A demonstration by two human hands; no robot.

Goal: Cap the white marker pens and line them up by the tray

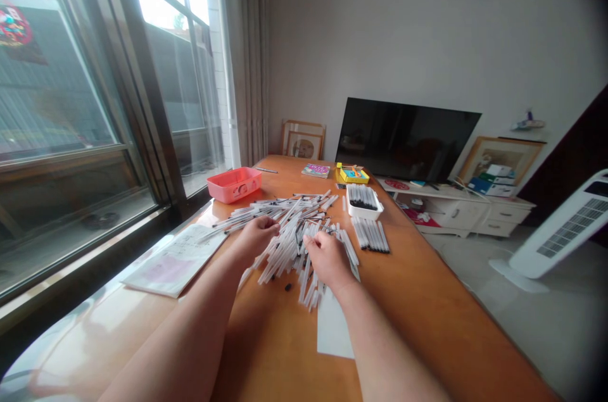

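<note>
A large heap of translucent white pen barrels point(280, 256) is spread over the wooden table, with dark caps and thin dark pieces mixed in. At the heap's left side, my left hand point(256, 238) is closed in a pinch. My right hand point(329, 257) is closed too, thumb against fingers, over the heap's right part. Whatever either pinch holds is too small to make out. Right of the heap, a neat row of pens point(371, 235) with black ends lies side by side. Behind that row, a white box point(365, 211) holds more black-ended pens. One loose black cap point(288, 287) lies in front.
A pink basket point(234, 185) stands at the back left. A booklet point(173, 263) lies near the window, and a white sheet point(335, 326) reaches under the heap. Farther back are a colourful book point(315, 170) and a yellow box point(352, 174). The table's right edge runs past the white box.
</note>
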